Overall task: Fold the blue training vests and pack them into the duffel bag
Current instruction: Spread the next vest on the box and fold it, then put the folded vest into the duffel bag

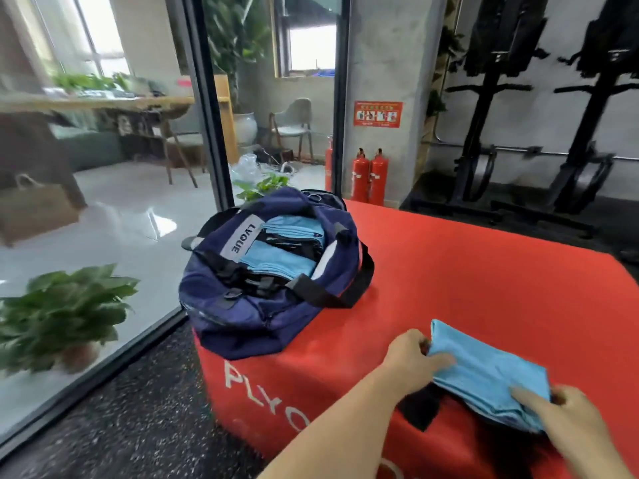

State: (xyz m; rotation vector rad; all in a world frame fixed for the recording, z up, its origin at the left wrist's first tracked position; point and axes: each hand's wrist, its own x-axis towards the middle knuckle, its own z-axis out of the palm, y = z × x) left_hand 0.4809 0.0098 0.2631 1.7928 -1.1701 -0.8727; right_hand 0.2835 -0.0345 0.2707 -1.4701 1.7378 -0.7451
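Left of centre, the navy duffel bag [262, 305] sits unzipped on the near left corner of a red padded box [484, 271]. Inside its mouth lie the packed vests [276, 261], light blue and folded flat in two stacks, one behind the other. A white panel with dark lettering runs along the bag's left lip, and a black carry strap loops out to its right.

In the lower right of the frame, a folded vest [484, 371] of the same pale blue forms a rough rectangle of several layers (the edges are blurred). It lies at the box's near edge, well apart from the bag. The left hand [411, 354] grips its left edge, with fingers curled under and the thumb on top of the cloth. The right hand [567, 420] holds the lower right corner, one digit pressed flat on top and the others tucked beneath. The vest spans the gap between the two hands, and a black patch [420, 409] on the box shows just below it.

At the lower left a leafy potted plant [65, 305] stands behind a glass partition [114, 202]. Two red fire extinguishers [368, 176] stand against a grey pillar above centre. Black gym racks [501, 115] fill the upper right. Bare red surface lies between the held vest and the bag's opening.
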